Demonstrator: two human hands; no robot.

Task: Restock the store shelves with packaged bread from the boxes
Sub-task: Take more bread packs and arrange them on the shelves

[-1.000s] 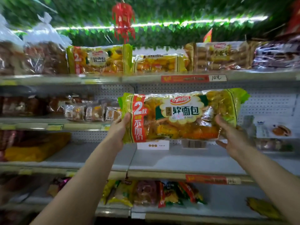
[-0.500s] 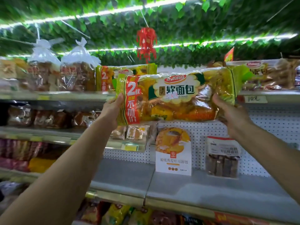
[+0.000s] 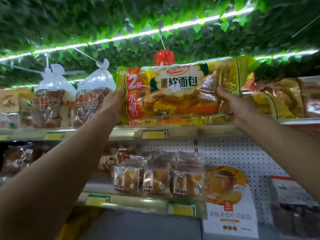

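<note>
Yellow plastic is crinkling between my hands: I am holding a long bread package [image 3: 180, 91] up at the level of the top shelf [image 3: 121, 131], lying lengthwise, its printed face turned toward me. My left hand [image 3: 113, 103] is gripping the package's 9 o'clock end, beside the red vertical banner with the large "2", thumb on the front and the other fingers hidden behind. My right hand [image 3: 239, 108] is gripping the 3 o'clock end, thumb pressing across the front of the clear wrapper, the remaining fingers curling out of sight behind it. The package's lower edge is sitting just above the shelf's front lip; I cannot tell whether it is touching the shelf or the yellow packages [image 3: 173, 121] lying under it.

At 9 o'clock from the package, two knotted clear bags [image 3: 93, 94] of brown baked goods are standing on the same shelf. At 3 o'clock, more yellow-wrapped bread [image 3: 280, 101] is lying on that shelf, partly behind my right hand. At 12 o'clock, a red hanging ornament [image 3: 163, 58] is showing just over the package's top edge, under green leaf decoration and strip lights.

At 6 o'clock, on the shelf below, small clear packs of cakes [image 3: 155, 181] are standing in a row, and a white product sign [image 3: 228, 201] is leaning against the pegboard at 5 o'clock.
</note>
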